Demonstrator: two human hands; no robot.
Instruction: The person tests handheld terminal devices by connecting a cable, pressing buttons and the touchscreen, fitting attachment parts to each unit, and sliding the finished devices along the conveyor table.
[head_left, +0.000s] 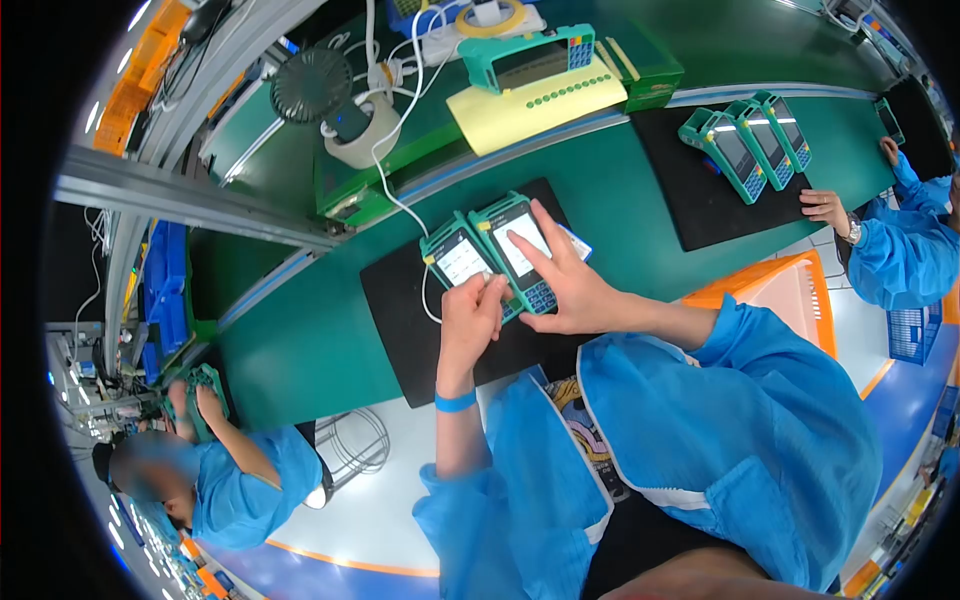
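Observation:
Two green-cased handheld devices with lit screens lie side by side on a black mat (395, 310). Over the lower part of the left device (459, 258) is my left hand (470, 322), its fingers bent together; whether anything is between them is too small to tell. My right hand (572, 285) has its fingers spread over the right device (518, 240), one fingertip near the screen and the thumb by the keypad's lower edge. A white cable runs down beside the left device.
A small black fan (312, 88) and a green device on a yellow sheet (540, 105) stand behind. Three devices lie on another mat (690, 215) at right, near a co-worker's hand (826, 207). Another person sits at left. An orange crate (822, 310) is beside me.

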